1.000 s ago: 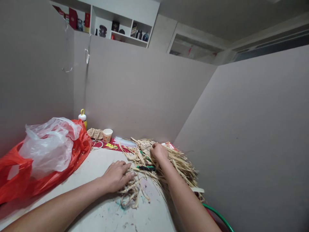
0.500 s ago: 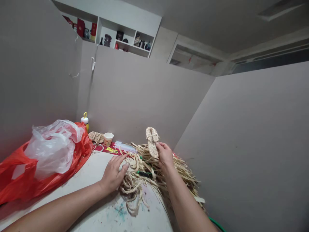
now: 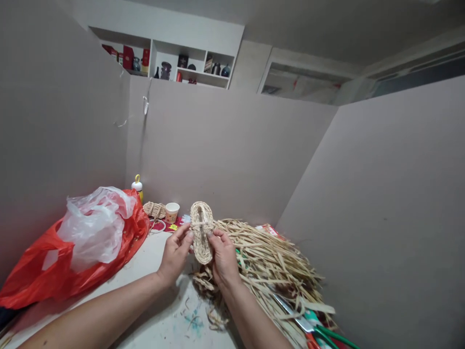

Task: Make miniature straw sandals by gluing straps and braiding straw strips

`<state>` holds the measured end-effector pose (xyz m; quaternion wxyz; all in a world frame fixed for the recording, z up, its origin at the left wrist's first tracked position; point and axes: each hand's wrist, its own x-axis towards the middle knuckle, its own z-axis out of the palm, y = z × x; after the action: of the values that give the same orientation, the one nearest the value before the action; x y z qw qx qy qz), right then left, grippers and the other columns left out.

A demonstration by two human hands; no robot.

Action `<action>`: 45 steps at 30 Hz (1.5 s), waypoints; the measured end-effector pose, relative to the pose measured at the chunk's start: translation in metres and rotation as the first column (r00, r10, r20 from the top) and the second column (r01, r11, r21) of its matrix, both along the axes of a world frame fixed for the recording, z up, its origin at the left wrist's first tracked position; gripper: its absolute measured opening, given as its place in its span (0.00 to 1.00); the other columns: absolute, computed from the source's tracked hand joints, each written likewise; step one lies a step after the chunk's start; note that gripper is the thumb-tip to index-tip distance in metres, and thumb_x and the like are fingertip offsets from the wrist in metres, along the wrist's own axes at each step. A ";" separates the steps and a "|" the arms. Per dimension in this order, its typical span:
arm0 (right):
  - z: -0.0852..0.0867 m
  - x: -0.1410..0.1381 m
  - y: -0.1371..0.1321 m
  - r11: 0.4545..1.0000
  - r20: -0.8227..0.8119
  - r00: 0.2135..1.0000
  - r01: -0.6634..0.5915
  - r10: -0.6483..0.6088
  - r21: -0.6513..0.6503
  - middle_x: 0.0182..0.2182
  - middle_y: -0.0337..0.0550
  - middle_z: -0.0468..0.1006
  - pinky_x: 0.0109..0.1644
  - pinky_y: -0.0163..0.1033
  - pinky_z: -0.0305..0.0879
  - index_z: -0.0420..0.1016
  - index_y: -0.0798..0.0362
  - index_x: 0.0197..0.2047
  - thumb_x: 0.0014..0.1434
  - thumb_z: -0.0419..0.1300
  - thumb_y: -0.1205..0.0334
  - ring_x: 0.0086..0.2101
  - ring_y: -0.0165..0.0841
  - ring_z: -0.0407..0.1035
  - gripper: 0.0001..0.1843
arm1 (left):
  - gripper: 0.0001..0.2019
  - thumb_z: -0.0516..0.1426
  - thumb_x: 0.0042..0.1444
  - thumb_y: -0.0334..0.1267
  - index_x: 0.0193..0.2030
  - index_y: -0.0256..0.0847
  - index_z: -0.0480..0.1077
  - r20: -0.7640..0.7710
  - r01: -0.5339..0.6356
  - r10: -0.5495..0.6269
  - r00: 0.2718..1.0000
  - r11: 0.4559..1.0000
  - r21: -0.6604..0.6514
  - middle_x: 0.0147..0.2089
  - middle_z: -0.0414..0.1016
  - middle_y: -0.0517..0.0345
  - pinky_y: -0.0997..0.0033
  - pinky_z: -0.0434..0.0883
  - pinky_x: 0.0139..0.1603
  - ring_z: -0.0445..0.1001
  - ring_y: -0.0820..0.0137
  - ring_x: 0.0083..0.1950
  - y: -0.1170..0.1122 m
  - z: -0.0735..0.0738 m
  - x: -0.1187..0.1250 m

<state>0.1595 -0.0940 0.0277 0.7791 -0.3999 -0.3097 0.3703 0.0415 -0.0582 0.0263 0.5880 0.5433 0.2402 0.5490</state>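
A small woven straw sandal (image 3: 202, 247) is held upright above the table, its braided sole facing me with a strap across the upper part. My left hand (image 3: 177, 254) pinches its left edge, and my right hand (image 3: 223, 254) grips the right edge with thumb and fingers. Below them lies a loose tangle of braided straw cord (image 3: 205, 281), partly hidden by my right hand. A heap of dry straw strips (image 3: 269, 257) spreads to the right of my right hand.
Scissors (image 3: 294, 312) with green and orange handles nearby lie at lower right. A red plastic bag (image 3: 47, 271) with a clear bag (image 3: 96, 228) fills the left side. At the back are another woven straw piece (image 3: 154, 210), a paper cup (image 3: 172, 213) and a yellow-topped bottle (image 3: 137, 185).
My right hand has brought the sandal left and closer. My left hand has lifted from beside the cord and now holds the sandal too. The view has shifted, showing the scissors.
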 end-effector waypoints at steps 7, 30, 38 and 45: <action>-0.008 -0.003 -0.006 1.000 0.036 0.999 0.021 -0.022 0.020 0.26 0.33 0.77 0.35 0.34 0.66 0.65 0.51 0.32 0.43 0.70 0.59 0.28 0.30 0.71 0.18 | 0.26 0.60 0.50 0.38 0.57 0.36 0.67 -0.014 -0.014 0.014 1.000 0.999 0.038 0.49 0.76 0.48 0.70 0.69 0.49 0.74 0.66 0.48 0.003 -0.007 0.002; -0.002 0.002 -0.010 0.978 0.238 0.957 -0.191 0.168 0.081 0.37 0.42 0.80 0.44 0.40 0.68 0.77 0.51 0.43 0.49 0.67 0.61 0.36 0.35 0.73 0.15 | 0.23 0.56 0.49 0.30 0.54 0.39 0.69 0.071 -0.114 0.104 0.992 0.981 0.156 0.49 0.75 0.50 0.66 0.70 0.49 0.73 0.64 0.49 -0.002 0.029 -0.015; 0.006 -0.003 -0.017 0.955 0.270 0.929 -0.285 0.253 0.086 0.38 0.41 0.80 0.47 0.41 0.68 0.79 0.48 0.44 0.47 0.68 0.63 0.37 0.37 0.73 0.17 | 0.20 0.64 0.45 0.34 0.48 0.38 0.72 0.069 0.098 -0.105 0.992 0.990 0.100 0.46 0.78 0.50 0.66 0.70 0.50 0.74 0.64 0.49 -0.009 0.075 -0.030; 0.003 -0.005 -0.019 0.917 0.307 0.891 -0.382 0.335 0.109 0.40 0.41 0.80 0.48 0.41 0.66 0.78 0.49 0.46 0.49 0.68 0.62 0.39 0.37 0.72 0.18 | 0.19 0.63 0.47 0.32 0.48 0.39 0.72 0.011 0.149 -0.151 0.989 0.986 0.077 0.42 0.78 0.53 0.71 0.70 0.43 0.74 0.70 0.42 -0.011 0.078 -0.034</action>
<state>0.1544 -0.1130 0.0305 0.6756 -0.3177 -0.5159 0.4202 0.0073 -0.0688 0.1040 0.6088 0.5769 0.1727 0.5165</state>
